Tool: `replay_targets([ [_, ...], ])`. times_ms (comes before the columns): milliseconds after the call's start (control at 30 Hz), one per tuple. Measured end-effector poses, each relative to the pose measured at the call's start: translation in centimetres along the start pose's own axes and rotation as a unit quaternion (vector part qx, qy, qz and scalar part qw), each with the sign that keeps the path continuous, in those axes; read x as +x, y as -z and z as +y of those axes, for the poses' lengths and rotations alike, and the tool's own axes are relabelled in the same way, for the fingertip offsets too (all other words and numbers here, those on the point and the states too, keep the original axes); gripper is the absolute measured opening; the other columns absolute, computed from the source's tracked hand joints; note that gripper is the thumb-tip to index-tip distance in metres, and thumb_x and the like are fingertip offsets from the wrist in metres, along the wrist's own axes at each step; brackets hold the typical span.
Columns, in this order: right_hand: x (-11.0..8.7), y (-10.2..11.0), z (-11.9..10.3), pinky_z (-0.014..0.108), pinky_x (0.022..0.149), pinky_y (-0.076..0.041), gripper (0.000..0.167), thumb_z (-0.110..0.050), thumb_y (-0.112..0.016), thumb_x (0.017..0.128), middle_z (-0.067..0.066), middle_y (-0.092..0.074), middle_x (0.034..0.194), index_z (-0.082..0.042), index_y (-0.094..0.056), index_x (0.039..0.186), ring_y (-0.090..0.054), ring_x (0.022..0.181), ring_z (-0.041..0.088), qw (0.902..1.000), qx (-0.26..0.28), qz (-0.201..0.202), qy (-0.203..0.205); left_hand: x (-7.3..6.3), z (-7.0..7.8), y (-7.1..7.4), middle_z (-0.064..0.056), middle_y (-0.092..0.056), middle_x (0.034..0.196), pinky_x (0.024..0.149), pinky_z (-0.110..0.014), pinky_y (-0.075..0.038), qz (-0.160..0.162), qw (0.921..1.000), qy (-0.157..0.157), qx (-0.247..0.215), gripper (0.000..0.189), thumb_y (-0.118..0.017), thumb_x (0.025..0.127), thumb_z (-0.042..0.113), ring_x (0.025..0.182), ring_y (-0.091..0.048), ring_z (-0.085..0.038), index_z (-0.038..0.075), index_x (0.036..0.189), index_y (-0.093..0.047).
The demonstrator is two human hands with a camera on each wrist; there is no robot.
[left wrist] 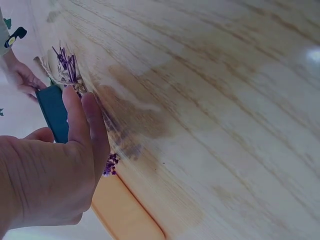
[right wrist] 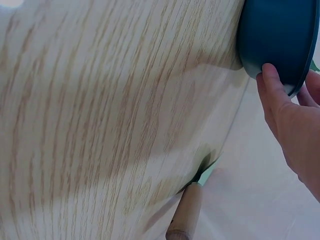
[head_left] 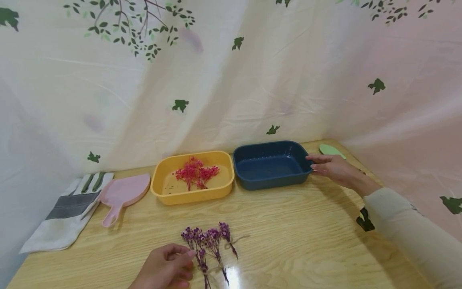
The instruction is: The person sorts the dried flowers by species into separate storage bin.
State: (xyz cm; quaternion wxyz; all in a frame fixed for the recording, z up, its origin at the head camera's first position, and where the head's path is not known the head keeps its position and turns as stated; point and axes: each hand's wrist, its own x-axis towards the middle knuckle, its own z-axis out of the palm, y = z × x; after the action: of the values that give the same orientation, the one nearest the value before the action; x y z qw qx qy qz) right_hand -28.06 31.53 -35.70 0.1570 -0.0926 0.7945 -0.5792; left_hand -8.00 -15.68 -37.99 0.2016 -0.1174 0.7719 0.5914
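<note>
Three small bunches of dried purple flowers (head_left: 213, 239), tied with twine, lie on the table at front centre. My left hand (head_left: 164, 267) is beside the leftmost bunch, its thumb tip right at the stems. In the left wrist view, the fingers of this left hand (left wrist: 60, 170) are loosely extended and partly hide the flowers. My right hand (head_left: 333, 170) holds the right end of a dark blue rectangular tray (head_left: 270, 182) at its rim. From the right wrist, the right hand's (right wrist: 295, 125) fingers lie against the tray's outer wall, with the thumb at the rim.
A yellow tray (head_left: 195, 196) with pink-red dried flowers (head_left: 195, 172) stands left of the blue one. Farther left are a pink board (head_left: 124, 188) and a striped cloth (head_left: 63, 220) bearing green-handled utensils (head_left: 92, 182). A green-headed utensil (head_left: 331, 150) with wooden handle (right wrist: 185, 212) lies back right.
</note>
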Motion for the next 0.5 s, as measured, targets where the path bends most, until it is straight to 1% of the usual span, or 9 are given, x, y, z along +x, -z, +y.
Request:
replay_targets([
  [167,-0.14,-0.03,0.16,0.049,0.109,-0.033,0.052,-0.001,-0.044,0.100,0.024,-0.013,0.157,0.008,-0.024,0.148,-0.023,0.140,0.041,1.0000,0.001,0.002,-0.008,-0.12,-0.05,-0.19,-0.008,-0.068,0.086,0.062,-0.036,-0.060,-0.001,1.0000,-0.002,-0.005,0.047,-0.068,0.090,0.029,0.074,-0.067,-0.022,-0.010,0.114,-0.057],
  [400,0.17,0.00,-0.04,0.050,0.108,-0.034,0.052,0.001,-0.043,0.100,0.026,-0.013,0.156,0.010,-0.023,0.147,-0.020,0.140,0.042,0.9999,0.011,0.003,-0.002,-0.15,-0.06,-0.69,-0.008,-0.068,0.085,0.062,-0.036,-0.060,-0.005,0.9998,-0.011,-0.013,0.049,-0.069,0.089,0.027,0.072,-0.067,-0.022,-0.012,0.115,-0.056],
  [500,0.26,0.03,-0.15,0.050,0.108,-0.034,0.052,0.003,-0.043,0.099,0.026,-0.013,0.156,0.011,-0.023,0.147,-0.020,0.140,0.042,0.9999,0.014,0.001,-0.003,-0.07,-0.04,-0.98,-0.008,-0.069,0.085,0.063,-0.036,-0.061,0.009,0.9997,-0.013,-0.019,0.051,-0.071,0.088,0.025,0.073,-0.068,-0.022,-0.014,0.116,-0.055],
])
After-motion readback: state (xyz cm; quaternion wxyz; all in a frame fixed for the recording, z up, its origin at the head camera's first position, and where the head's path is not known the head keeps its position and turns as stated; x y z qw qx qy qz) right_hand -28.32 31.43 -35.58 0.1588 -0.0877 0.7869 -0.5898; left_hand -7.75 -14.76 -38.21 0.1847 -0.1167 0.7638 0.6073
